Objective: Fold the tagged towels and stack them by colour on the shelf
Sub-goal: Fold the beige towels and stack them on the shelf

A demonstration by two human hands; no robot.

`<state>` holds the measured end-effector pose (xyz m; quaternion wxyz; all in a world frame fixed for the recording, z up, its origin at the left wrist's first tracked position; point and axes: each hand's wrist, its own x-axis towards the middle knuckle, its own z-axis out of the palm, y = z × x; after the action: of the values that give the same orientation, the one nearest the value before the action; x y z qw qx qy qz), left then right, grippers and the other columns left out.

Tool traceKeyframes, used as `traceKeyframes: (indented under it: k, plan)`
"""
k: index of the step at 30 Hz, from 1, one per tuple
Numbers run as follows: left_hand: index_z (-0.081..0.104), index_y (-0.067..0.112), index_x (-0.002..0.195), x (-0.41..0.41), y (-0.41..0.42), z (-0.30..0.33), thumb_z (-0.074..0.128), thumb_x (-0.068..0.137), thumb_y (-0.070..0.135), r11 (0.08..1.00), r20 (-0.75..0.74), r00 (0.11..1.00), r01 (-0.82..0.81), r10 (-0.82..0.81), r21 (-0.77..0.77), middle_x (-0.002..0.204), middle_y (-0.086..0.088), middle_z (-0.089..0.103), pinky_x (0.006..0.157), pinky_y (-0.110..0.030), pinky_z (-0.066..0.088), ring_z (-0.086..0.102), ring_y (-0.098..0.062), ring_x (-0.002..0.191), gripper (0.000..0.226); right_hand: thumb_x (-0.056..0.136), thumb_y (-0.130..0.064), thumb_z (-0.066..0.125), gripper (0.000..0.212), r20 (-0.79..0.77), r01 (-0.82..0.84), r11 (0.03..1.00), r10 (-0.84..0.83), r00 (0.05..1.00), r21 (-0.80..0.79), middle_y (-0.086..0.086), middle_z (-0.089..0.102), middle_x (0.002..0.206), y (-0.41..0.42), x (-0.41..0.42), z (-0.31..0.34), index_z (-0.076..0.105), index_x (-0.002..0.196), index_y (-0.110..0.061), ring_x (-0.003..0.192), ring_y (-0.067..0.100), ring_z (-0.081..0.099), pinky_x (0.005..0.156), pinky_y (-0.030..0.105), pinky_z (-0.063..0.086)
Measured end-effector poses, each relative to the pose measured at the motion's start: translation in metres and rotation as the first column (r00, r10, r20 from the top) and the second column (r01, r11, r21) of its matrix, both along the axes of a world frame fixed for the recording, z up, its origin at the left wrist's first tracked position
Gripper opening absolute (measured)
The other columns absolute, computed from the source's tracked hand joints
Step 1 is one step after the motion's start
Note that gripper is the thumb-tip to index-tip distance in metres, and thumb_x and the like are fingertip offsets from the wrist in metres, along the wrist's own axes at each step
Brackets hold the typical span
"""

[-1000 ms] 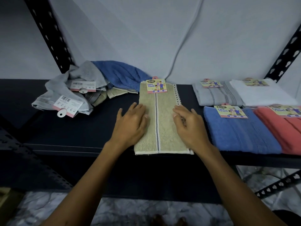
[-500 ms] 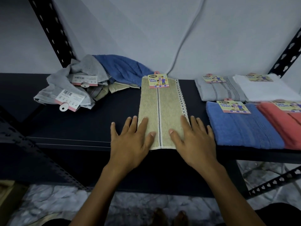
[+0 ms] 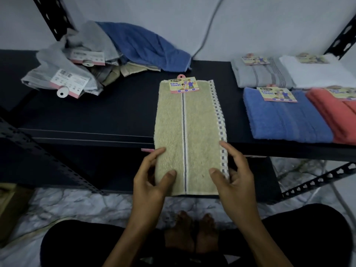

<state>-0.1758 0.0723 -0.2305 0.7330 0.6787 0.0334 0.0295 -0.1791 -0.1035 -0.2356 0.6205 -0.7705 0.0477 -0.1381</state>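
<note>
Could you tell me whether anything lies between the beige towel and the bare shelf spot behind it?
Nothing visible does. Both hands, left and right, pinch the beige towel at its near end. The shelf beyond it is bare; the unfolded heap and blue stack sit to the sides.

Five folded towels lie flat: one beige towel (image 3: 190, 132) mid-frame and four at right. One unfolded heap (image 3: 100, 58) sits upper left. Two hands show.
</note>
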Motion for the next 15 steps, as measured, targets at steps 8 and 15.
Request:
traceKeyframes:
  k: [8,15]
  plan:
    - [0.074,0.017,0.102,0.016,0.015,0.006,0.062,0.084,0.029,0.995,0.019,0.998,0.057,-0.059,0.077,0.104,0.006,0.074,0.085,-0.018,0.05,0.066,-0.007,0.104,0.025,0.092,-0.011,0.064,0.022,0.04,-0.104,0.993,0.101,0.994,0.064,0.023,0.064,0.085,-0.008,0.015,0.01,0.071,0.105,-0.026,0.066,0.014,0.051,0.061,0.017,0.044]
    - [0.071,0.019,0.108,0.034,0.009,0.015,0.065,0.084,0.019,0.996,0.043,0.998,0.054,-0.05,-0.077,0.087,-0.005,0.074,0.074,-0.026,0.056,0.07,-0.015,0.087,0.025,0.091,-0.017,0.065,0.019,0.125,-0.065,0.991,0.05,0.991,0.119,0.029,0.052,0.076,-0.009,0.027,0.02,0.074,0.095,-0.033,0.059,0.019,0.038,0.052,0.014,0.034]
